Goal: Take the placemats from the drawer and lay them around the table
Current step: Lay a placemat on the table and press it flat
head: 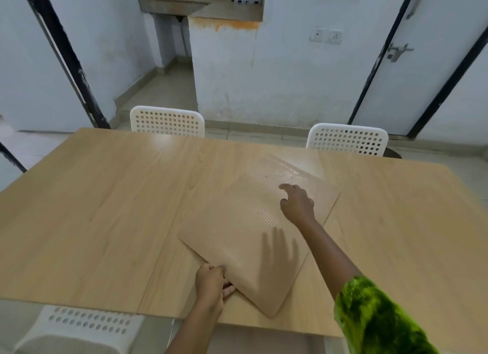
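The table [92, 208] spreads under your hands. The placemats [237, 234] (tan, dimpled) lie skewed on it; your right hand [297, 204] rests loosely open on top, your left hand [211, 282] pinches their near edge.

Soft even daylight, glare on table [163, 145], wide-angle edge bending.

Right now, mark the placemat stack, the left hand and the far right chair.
placemat stack [237, 229]: head view, bare top surface.
left hand [211, 281]: head view, knuckles.
far right chair [347, 139]: head view, perforated backrest.
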